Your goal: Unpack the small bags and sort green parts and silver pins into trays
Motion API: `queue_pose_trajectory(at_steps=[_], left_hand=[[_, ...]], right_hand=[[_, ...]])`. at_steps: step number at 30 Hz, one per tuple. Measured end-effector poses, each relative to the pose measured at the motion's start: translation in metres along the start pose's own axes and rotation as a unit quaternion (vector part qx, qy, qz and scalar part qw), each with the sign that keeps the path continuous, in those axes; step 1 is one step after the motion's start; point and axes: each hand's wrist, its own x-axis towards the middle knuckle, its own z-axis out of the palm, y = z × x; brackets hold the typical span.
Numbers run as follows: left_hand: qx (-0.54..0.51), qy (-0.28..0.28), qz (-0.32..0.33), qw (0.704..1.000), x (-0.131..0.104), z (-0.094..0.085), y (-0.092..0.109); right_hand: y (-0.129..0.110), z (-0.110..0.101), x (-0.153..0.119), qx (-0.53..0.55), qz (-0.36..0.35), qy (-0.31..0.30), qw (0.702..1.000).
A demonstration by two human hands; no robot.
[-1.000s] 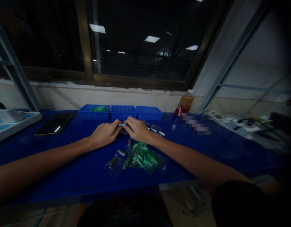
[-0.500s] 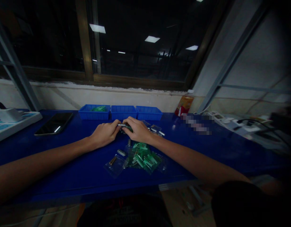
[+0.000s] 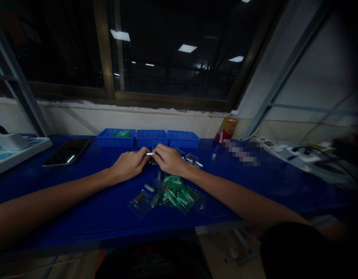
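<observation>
My left hand and my right hand meet over the middle of the blue table, fingers pinched together. Between the fingertips is a small silvery metal piece, gripped from both sides; its exact kind is too small to tell. Below my right hand lies a pile of green pieces in clear plastic bags. Left of that pile are a loose silvery cylinder and a clear bag with brass-coloured pins. More small metal parts lie partly hidden behind my right hand.
Three blue bins stand along the wall: the left bin holds green pieces, beside a middle bin and a right bin. A phone and a power strip lie left. A drink bottle stands back right.
The dark green part seen by my right fingers half a second ago no longer shows. My right fingers have shifted slightly around the metal piece; both arms stay in place.
</observation>
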Motion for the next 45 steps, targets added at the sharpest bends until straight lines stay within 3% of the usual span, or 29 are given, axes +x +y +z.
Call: queue_pose_trajectory(at_steps=[45], left_hand=[[0.023,-0.009,-0.007,1.0,-0.0002,-0.0016,0.0011]], right_hand=[[0.0022,0.0018,-0.0013,0.02,-0.002,-0.001,1.0]])
